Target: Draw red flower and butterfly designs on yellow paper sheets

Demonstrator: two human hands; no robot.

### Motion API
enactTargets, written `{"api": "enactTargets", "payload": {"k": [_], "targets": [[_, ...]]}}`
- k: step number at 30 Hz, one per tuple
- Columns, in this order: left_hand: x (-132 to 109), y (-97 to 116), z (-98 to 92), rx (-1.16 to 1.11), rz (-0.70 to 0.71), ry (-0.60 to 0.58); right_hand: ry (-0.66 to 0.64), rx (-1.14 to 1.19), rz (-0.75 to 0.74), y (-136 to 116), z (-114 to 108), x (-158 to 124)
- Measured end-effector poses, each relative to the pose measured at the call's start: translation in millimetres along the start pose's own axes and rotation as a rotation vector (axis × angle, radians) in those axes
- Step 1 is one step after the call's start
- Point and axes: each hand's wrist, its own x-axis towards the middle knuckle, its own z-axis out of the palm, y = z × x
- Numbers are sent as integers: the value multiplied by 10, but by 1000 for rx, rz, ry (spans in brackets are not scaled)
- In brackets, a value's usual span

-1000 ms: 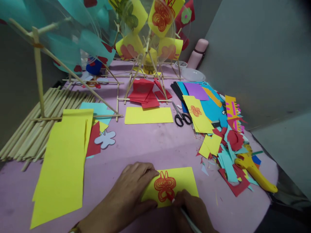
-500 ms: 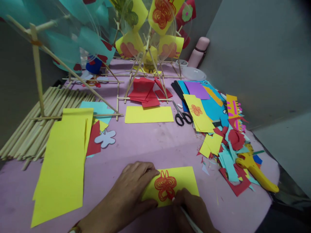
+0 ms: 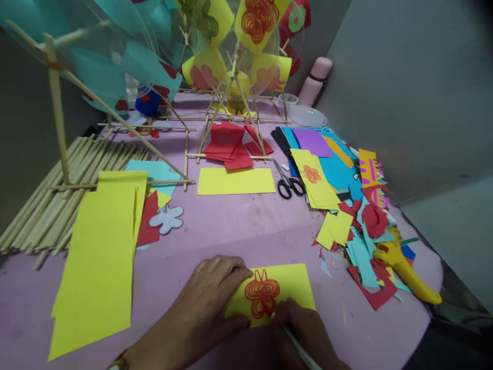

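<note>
A small yellow paper card (image 3: pixel 287 288) lies at the near edge of the pink table, with a red swirl drawing (image 3: pixel 262 295) on it. My left hand (image 3: pixel 210 303) lies flat on the card's left end, fingers spread, pinning it down. My right hand (image 3: pixel 304 331) is closed around a white pen (image 3: pixel 298 349), whose tip touches the lower part of the red drawing.
A big yellow sheet (image 3: pixel 100 257) lies at the left, beside a bundle of wooden sticks (image 3: pixel 57 200). Black scissors (image 3: pixel 288 185), a yellow strip (image 3: pixel 234 181), coloured paper scraps (image 3: pixel 362 246) and a yellow glue gun (image 3: pixel 404 270) sit to the right. Stick frames with paper decorations (image 3: pixel 231 77) stand behind.
The pen tip has shifted slightly along the bottom of the red drawing. The left hand stays pressed on the card.
</note>
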Motion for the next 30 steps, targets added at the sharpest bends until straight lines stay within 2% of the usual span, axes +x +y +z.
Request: {"api": "enactTargets", "payload": {"k": [7,12,18,30], "targets": [[-11,12,-17,3,9,14,15,0,-89,85,39,-10],[3,15,-11,5,-6,2,7,51,-96,88,21,-4],[15,4,-16,-2,5,0,-9,-6,-114,48,-2,13],[-1,27,-23,-1,-7,1,-66,64,-136,155,42,-10]]}}
